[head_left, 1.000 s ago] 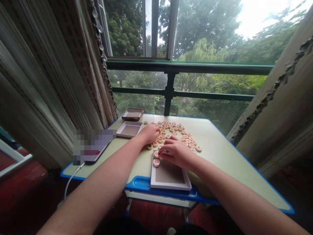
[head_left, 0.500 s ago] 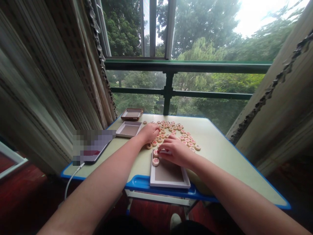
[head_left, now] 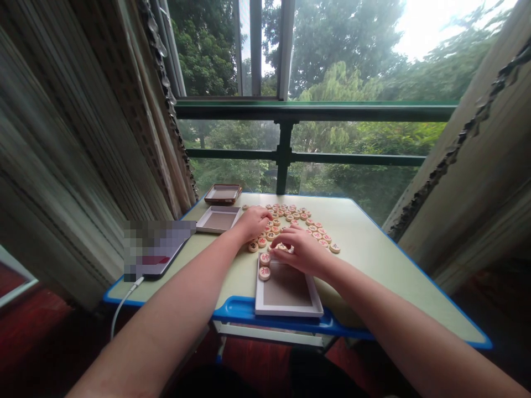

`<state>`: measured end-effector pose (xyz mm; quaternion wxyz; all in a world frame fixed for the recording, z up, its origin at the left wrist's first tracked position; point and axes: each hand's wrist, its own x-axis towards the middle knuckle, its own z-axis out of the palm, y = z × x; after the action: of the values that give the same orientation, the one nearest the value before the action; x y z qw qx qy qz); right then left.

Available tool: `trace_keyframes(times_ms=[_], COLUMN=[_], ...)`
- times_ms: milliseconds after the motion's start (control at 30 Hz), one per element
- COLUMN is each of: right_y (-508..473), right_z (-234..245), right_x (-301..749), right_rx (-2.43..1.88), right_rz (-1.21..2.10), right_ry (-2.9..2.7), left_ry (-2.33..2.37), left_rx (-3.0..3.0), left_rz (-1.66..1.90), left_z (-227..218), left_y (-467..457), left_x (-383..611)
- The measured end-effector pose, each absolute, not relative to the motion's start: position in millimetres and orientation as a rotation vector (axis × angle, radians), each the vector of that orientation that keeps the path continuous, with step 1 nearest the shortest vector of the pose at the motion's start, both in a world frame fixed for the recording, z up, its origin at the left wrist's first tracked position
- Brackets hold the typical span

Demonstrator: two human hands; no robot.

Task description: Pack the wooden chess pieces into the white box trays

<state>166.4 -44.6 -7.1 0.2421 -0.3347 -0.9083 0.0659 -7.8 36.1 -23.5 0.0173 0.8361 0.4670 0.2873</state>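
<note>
Window-side table [head_left: 373, 249] carries a spread of wooden discs [head_left: 305, 221]. Right hand [head_left: 305, 251] sits at the near tray [head_left: 290, 312]'s far edge, fingers curled over discs there. Left hand [head_left: 254, 221] rests bent on the spread's left side, farther off. Whether either hand grips a disc cannot be told.

Pale daylight is pouring through a tall window [head_left: 257, 50] crossed by a green railing [head_left: 315, 111], leafy trees [head_left: 340, 83] are showing beyond it, beige curtains [head_left: 83, 138] are hanging at both sides, and a cream, blue-edged table [head_left: 373, 243] is standing on a dark red floor [head_left: 41, 331].
</note>
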Motion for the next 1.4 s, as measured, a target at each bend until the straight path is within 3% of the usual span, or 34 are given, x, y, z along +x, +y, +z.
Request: trace_keyframes(times_ms=[767,1200,1400], right_y=[-39,19,16], right_z=[-15,-15,-20], right_x=[165,236,230], right_rx=[-0.781,-1.650,-1.493], right_rz=[0.284,-0.128,0.003], right_ry=[-2.546,-2.054,-2.202], left_ry=[1.448,1.370,1.398], left_rx=[2.647,2.657,2.646], left_rz=[0.859,0.854,0.857], left_z=[-24,-34,-32], left_y=[35,34,32], left_x=[-7,-9,-7])
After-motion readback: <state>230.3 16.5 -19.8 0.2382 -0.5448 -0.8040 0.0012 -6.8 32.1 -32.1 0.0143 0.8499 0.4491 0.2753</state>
